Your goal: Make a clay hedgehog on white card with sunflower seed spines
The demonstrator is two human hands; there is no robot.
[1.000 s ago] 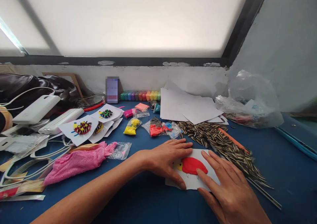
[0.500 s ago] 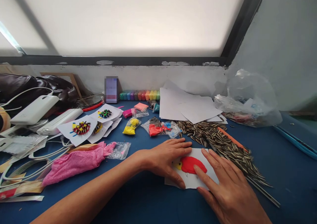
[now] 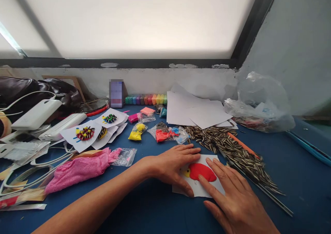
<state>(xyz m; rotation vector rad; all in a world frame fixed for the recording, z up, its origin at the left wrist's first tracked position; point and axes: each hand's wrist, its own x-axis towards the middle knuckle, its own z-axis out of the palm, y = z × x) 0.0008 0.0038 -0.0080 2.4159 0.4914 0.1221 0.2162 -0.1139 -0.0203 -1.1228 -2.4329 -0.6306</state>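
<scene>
A white paper (image 3: 186, 191) lies flat in front of me, bearing a flattened red oval of modelling clay (image 3: 204, 172) with a small yellow clay head (image 3: 186, 172) at its left end. Small pen marks show below the red clay. My left hand (image 3: 176, 166) rests spread over the paper's left edge, thumb and fingers apart. On the other side, my right hand (image 3: 230, 189) has its fingers stretched out, with the index fingertip at the lower edge of the red clay. Neither hand grips anything.
Striped sunflower seeds (image 3: 232, 151) are heaped right of the paper, beside a metal rod (image 3: 275, 199). Behind are opened clay packets (image 3: 165, 134) and white sheets (image 3: 193, 110). A pink towel (image 3: 80, 170), finished seed pictures (image 3: 85, 134) and cables stand left.
My right hand has shifted slightly left, its index fingertip sliding leftward along the red clay's lower edge. My left hand and the paper stay in place.
</scene>
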